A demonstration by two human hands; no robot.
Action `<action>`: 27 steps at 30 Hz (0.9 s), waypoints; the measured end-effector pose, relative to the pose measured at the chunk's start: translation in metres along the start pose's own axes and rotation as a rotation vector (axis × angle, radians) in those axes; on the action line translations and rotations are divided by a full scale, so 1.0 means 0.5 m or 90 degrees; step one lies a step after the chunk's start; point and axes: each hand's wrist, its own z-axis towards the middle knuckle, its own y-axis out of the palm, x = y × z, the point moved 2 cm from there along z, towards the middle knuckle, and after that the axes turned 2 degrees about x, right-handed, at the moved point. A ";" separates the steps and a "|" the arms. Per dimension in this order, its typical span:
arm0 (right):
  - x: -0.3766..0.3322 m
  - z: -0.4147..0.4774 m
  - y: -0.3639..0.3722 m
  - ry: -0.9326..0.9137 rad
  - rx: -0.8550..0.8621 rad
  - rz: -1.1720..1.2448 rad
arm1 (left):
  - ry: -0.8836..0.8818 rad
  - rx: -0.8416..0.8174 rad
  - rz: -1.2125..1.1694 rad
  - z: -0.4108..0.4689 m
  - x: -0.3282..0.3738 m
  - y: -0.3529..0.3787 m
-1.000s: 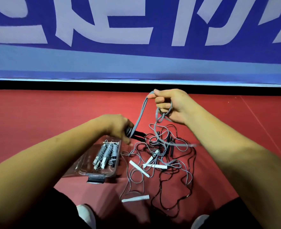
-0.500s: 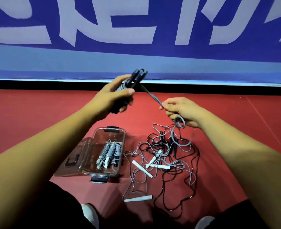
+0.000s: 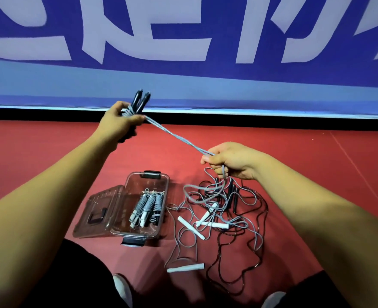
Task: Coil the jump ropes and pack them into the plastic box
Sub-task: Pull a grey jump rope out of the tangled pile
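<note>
Jump rope taut between both hands' fingers.

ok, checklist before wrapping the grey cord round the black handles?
1. Left hand grips the paired black handles: ok.
2. Right hand grips the grey cord: ok.
3. Cord taut between the hands: ok.
4. Slack below the right hand free of the tangled rope pile: cannot tell.
5. Clear plastic box open, with room beside the coiled ropes: ok.
</note>
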 end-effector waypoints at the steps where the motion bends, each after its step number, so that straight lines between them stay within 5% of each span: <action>1: 0.000 -0.001 -0.005 -0.010 0.011 0.014 | 0.016 0.001 0.083 0.004 -0.008 -0.006; 5: -0.008 -0.012 -0.016 -0.057 0.042 0.047 | 0.063 0.025 0.264 0.020 -0.036 -0.022; 15: -0.055 -0.042 0.063 -0.074 -0.107 -0.108 | 0.118 0.016 0.654 0.021 -0.074 -0.004; 21: -0.084 -0.022 0.043 -0.187 0.025 0.116 | 0.184 -0.281 0.827 -0.041 -0.128 0.089; 27: -0.070 0.007 -0.045 -0.202 0.237 0.267 | 0.316 -0.573 0.673 -0.136 -0.087 0.180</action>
